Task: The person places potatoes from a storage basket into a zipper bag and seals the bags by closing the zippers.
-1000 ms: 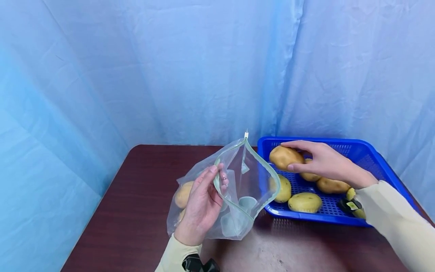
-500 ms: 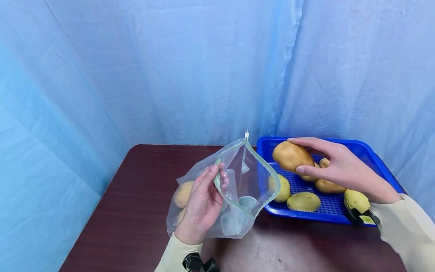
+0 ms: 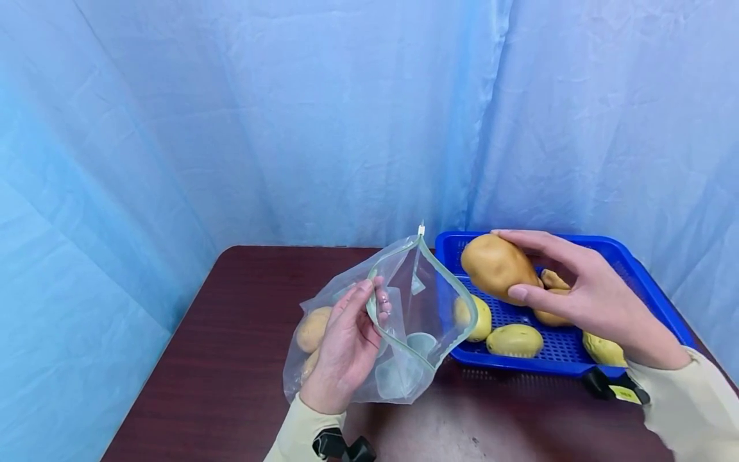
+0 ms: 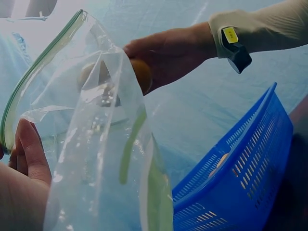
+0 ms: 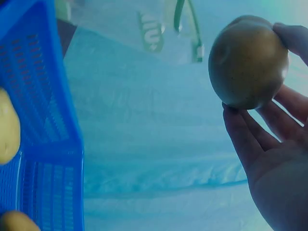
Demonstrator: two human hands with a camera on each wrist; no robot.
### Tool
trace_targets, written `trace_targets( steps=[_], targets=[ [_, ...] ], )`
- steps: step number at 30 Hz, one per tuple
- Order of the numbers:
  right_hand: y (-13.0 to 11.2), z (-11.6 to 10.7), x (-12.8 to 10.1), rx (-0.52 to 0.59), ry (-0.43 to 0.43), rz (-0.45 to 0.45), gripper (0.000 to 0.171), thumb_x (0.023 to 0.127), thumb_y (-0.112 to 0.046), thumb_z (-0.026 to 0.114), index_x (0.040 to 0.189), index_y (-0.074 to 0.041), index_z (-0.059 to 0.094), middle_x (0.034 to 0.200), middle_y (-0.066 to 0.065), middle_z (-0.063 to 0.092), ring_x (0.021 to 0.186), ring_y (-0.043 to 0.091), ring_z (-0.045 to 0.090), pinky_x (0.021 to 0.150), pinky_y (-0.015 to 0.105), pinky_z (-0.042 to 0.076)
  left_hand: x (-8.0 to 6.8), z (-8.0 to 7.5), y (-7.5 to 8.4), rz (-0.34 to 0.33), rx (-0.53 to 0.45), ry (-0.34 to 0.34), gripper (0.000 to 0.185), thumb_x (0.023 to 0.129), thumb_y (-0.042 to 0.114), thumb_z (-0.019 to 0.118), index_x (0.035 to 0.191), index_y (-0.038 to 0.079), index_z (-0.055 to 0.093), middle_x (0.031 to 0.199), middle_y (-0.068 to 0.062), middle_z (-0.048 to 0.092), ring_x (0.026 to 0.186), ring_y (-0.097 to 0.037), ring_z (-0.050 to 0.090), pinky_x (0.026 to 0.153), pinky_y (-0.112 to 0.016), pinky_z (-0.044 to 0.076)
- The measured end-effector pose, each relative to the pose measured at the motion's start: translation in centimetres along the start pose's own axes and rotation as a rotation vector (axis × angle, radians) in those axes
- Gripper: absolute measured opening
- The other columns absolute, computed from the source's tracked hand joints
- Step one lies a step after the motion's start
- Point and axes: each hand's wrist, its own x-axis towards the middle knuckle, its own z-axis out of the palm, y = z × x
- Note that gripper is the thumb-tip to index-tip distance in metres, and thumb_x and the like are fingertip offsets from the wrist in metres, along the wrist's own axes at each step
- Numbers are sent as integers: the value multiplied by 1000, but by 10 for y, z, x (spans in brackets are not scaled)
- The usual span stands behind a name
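Observation:
My left hand (image 3: 346, 350) pinches the green-edged rim of a clear zip bag (image 3: 404, 333), whose mouth gapes toward the right. Through the plastic show tan potatoes (image 3: 314, 329) at the bag's left side. In my right hand (image 3: 589, 289) is a large tan potato (image 3: 498, 264), gripped between thumb and fingers above the blue basket (image 3: 548, 367). The right wrist view has this potato (image 5: 248, 62) up close, with fingertips on its sides. From the left wrist, the bag (image 4: 106, 144) partly covers the right hand and its potato.
Several things lie in the basket: a yellow-green mango-like fruit (image 3: 515, 340), a rounder yellowish one (image 3: 479, 319), a knobbly yellow-green fruit (image 3: 603, 350) and tan potatoes (image 3: 553, 317) partly behind the right hand. The dark wooden table (image 3: 231, 333) reaches back to blue curtains (image 3: 288, 128).
My right hand has lifted the potato up out of the basket and nearer the camera, its wrist shifting right and down. The left hand and the bag have barely moved.

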Motion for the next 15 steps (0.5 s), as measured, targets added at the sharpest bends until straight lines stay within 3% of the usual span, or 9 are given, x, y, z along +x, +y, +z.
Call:
trace_targets(
  steps=[11,15],
  targets=[
    [-7,23,-4,105,115,-35,69,83,17,75,145,-6,58,141,3,63,118,11,64,97,14,52,0,-1,1,-7,3,7,20,109,12,52,112,8,71,89,-3,71,78,-7,71,78,-17,59],
    [-8,34,-3,184,127,-94,66,84,19,73,145,0,56,141,6,62,120,12,64,98,17,52,-1,-1,2,-9,4,10,19,109,13,53,112,8,71,89,-2,70,78,-7,71,77,-16,59]
  ],
)
